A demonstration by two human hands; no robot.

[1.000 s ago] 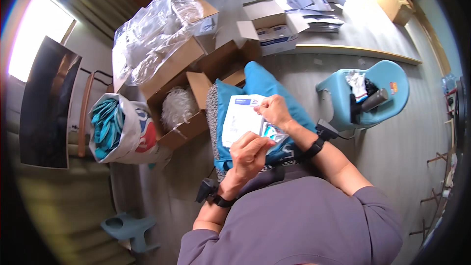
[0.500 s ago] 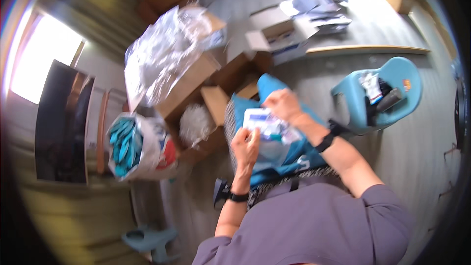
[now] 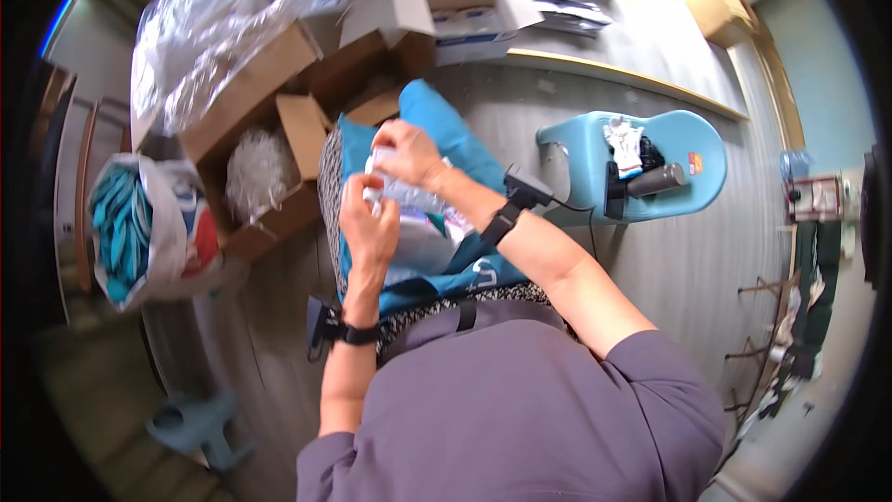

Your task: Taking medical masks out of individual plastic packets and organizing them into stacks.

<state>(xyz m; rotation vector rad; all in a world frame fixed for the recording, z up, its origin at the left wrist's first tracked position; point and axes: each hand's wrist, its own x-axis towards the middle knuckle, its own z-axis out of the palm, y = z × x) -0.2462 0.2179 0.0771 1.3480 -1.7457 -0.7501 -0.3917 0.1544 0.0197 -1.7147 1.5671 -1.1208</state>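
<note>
Over my lap lies a blue plastic bag [image 3: 446, 125] on a black-and-white speckled cloth [image 3: 333, 177]. Above the bag, my left hand [image 3: 370, 228] is closed, with thumb and fingers pinching the white edge of a clear plastic packet [image 3: 413, 195]. My right hand [image 3: 409, 153] is closed on the same packet's upper edge, a little farther away and to the right. White and purplish contents show through the film; their kind is not clear. Part of the packet is hidden behind my hands. Both wrists wear black straps with small devices.
On the left stand an open cardboard box [image 3: 302, 135] with crumpled clear film and a white bag [image 3: 167, 186] of teal pieces. A light blue stool [image 3: 692, 144] at right holds gloves and a dark bottle [image 3: 655, 179]. An open white box [image 3: 474, 23] sits ahead.
My hands have come closer together and grip the packet's edge, where its printed side showed before. The view has shifted, so the surroundings sit farther left.
</note>
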